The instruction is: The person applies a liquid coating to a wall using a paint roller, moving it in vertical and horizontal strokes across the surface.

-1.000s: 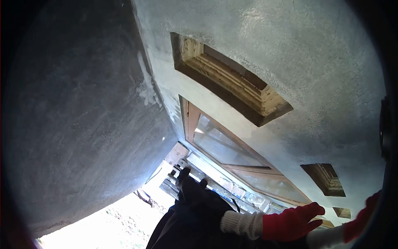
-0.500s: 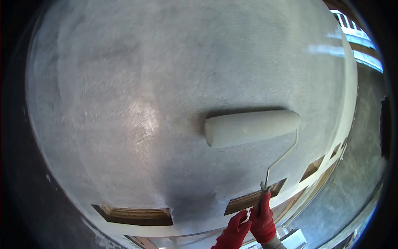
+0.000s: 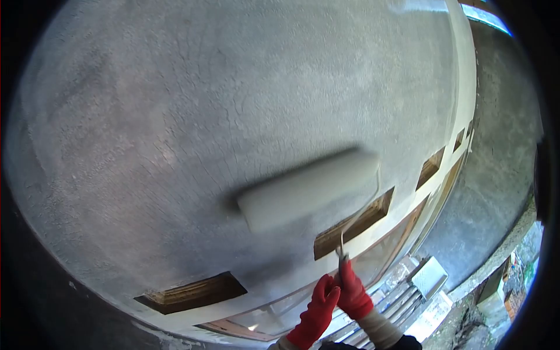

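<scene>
A large pale paint roller (image 3: pixel 309 189) lies against the grey plastered wall (image 3: pixel 233 105), tilted with its right end higher and slightly blurred. Its thin wire frame bends down from the right end to a handle (image 3: pixel 342 263). My right hand (image 3: pixel 353 294), in a red glove, is closed round this handle. Just left of it, my left hand (image 3: pixel 319 306), also red-gloved, is closed at the lower part of the handle; the fingers partly hide what they grip.
Rectangular recesses (image 3: pixel 195 293) with brown inner faces line the wall's lower part, above wood-framed glazing (image 3: pixel 373 256). Planks and a pale tray-like object (image 3: pixel 430 277) lie below at the right. Another grey wall (image 3: pixel 496 116) stands at the far right, with rubble beneath.
The roller has moved left and slightly down across the wall and tilted more. Both hands have shifted left and up. The view has turned, showing more ground at the lower right.
</scene>
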Demonstrator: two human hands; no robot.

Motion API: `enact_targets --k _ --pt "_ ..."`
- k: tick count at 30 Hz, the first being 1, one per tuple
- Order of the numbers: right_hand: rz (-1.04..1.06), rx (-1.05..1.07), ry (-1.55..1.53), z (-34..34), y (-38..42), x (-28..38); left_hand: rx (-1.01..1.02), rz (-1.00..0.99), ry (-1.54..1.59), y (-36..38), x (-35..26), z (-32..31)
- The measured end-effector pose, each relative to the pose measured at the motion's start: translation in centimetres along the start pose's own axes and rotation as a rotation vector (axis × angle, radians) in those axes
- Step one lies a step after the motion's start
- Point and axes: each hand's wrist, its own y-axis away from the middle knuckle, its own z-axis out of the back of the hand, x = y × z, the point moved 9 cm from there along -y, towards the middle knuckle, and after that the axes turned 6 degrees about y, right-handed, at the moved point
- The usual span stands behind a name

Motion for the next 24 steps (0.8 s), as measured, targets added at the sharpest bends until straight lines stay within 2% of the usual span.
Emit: enact_targets --k 3,5,7,8,9,11,14,17,20,22,23,24 --pt "-0.06 -0.034 0.059 -2.5 7.7 -1.8 -0.103 0.175 -0.02 0.8 6.9 0.6" --pt "-0.053 0.008 -0.013 -3.2 9.6 -1.7 -0.035 0.218 -0.103 0.4 7.5 0.2" --pt "-0.109 0.029 -0.007 -2.8 10.1 -2.6 0.129 0.199 0.093 -0.1 6.9 -2.1" --pt "-0.16 0.056 0.001 -2.8 10.3 -3.1 0.133 0.29 0.165 -0.3 7.3 -2.6" --pt "-0.104 0.023 -0.05 -1.1 7.5 -1.0 0.136 0.299 0.167 -0.9 6.5 -2.9" --pt "-0.08 0.018 -0.105 -0.5 5.3 -1.2 0.181 0.059 0.32 -2.2 2.5 -3.6" --pt "-0.127 0.038 -0.039 1.4 1.4 1.1 0.19 -0.069 0.424 -3.0 -3.8 -3.8" --pt "-0.201 0.077 -0.026 0.4 2.3 0.5 0.134 -0.058 0.346 -3.1 -4.0 -2.6" --pt "-0.146 0.004 0.056 -1.5 7.6 0.1 0.112 0.083 0.312 -2.1 1.7 -1.5" --pt "-0.238 0.09 0.097 -3.6 13.7 -1.4 0.118 0.224 0.392 -0.7 7.4 -1.6" --pt "-0.3 0.156 0.127 -4.5 16.1 -1.8 0.048 0.307 0.443 0.5 10.5 -1.3" --pt "-0.448 0.251 0.17 -4.5 17.8 -1.4 0.038 0.391 0.434 1.6 13.0 -1.1"
